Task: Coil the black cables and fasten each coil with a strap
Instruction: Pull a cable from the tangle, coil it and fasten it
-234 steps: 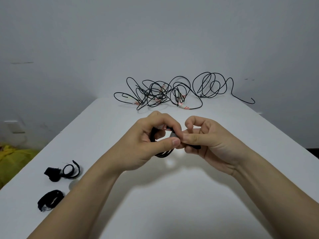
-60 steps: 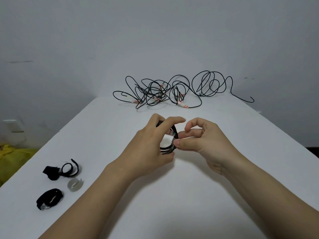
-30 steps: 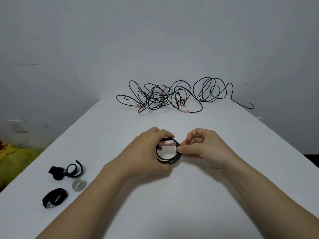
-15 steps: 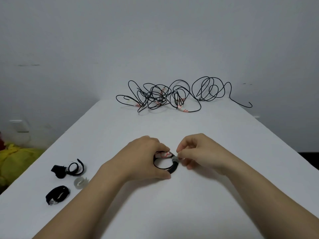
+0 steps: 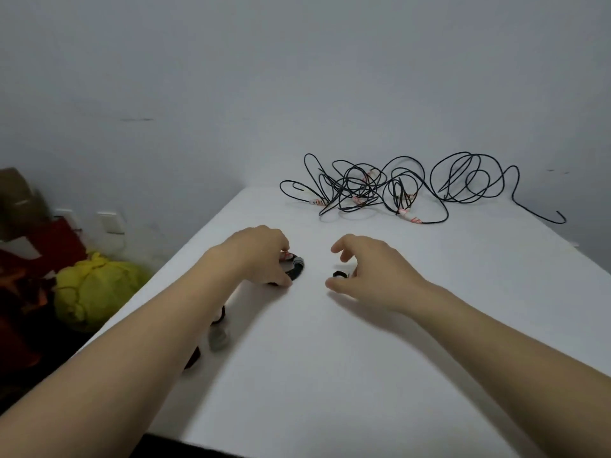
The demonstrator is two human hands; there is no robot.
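Currently gripping the small coiled black cable (image 5: 296, 270) with the left hand (image 5: 261, 256), fingers curled over it, holding it on the white desk (image 5: 330, 358). Hovering the right hand (image 5: 373, 272) just beside, fingers loosely curled over a small black strap piece (image 5: 340, 275); cannot tell if touching. Leaving the tangled pile of loose black cables (image 5: 380, 188) at the desk's far end. Partly covering spare black and grey straps (image 5: 218, 338) with the left forearm.
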